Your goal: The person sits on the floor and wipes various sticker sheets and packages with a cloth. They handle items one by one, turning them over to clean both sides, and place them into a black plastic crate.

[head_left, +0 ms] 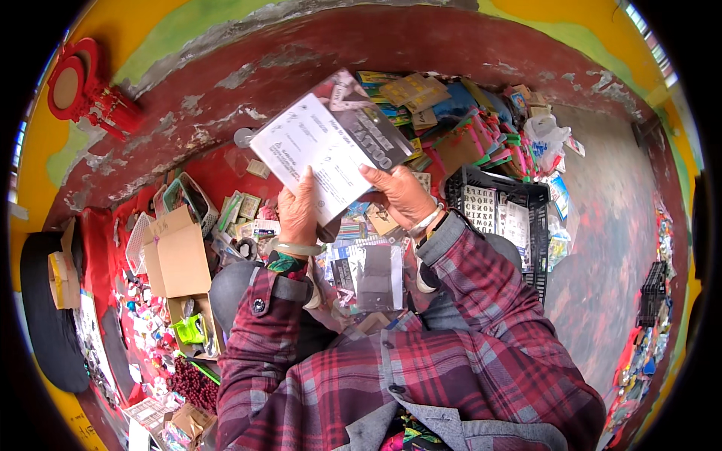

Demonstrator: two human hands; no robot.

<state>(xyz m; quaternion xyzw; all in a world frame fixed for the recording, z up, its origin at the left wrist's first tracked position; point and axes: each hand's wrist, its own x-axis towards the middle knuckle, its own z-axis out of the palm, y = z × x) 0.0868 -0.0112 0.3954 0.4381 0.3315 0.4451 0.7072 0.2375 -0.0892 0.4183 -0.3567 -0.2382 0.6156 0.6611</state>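
My left hand (298, 214) and my right hand (406, 197) both grip a flat clear-plastic packet (301, 154), tilted and raised in front of me. A white printed sheet and a dark printed card show through it. The left thumb lies along its lower edge, and the right thumb presses on its right side. Below my hands, between my knees, lies a similar clear packet with a dark card (376, 274), among several small cards and packets. My right forearm is near a black plastic crate (540, 197) holding a letter sheet (479, 210).
A heap of coloured packets (489, 154) and a white plastic bag (547, 131) lie beyond the crate. At left stand an open cardboard box (177, 259) and a plastic basket (197, 197), amid scattered small goods. A red stool (68, 86) is by the far wall.
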